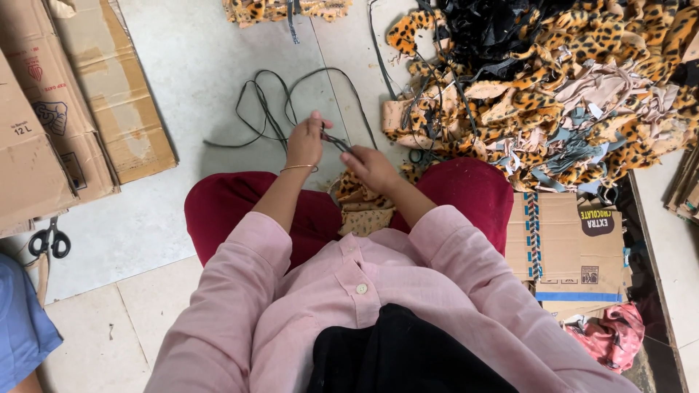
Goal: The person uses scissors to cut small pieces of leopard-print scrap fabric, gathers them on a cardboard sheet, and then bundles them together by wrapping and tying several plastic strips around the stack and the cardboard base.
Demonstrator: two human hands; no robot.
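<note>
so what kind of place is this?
Likely a small garment or soft-goods workshop, worked on the floor: a heap of leopard-print fabric scraps, black cord held in both hands, scissors and flattened cardboard boxes alongside.

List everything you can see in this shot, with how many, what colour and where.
Black cord: one tangled length, black, floor ahead of the knees, one end in both hands.
Fabric scrap pile: one heap, leopard print, beige, grey and black, upper right.
Leopard piece: one, in the lap.
Flattened cardboard boxes: several, brown, left.
Cardboard box: one, brown, right.
Scissors: one pair, black, left floor.
Left hand: pinching cord.
Right hand: pinching cord.
</note>
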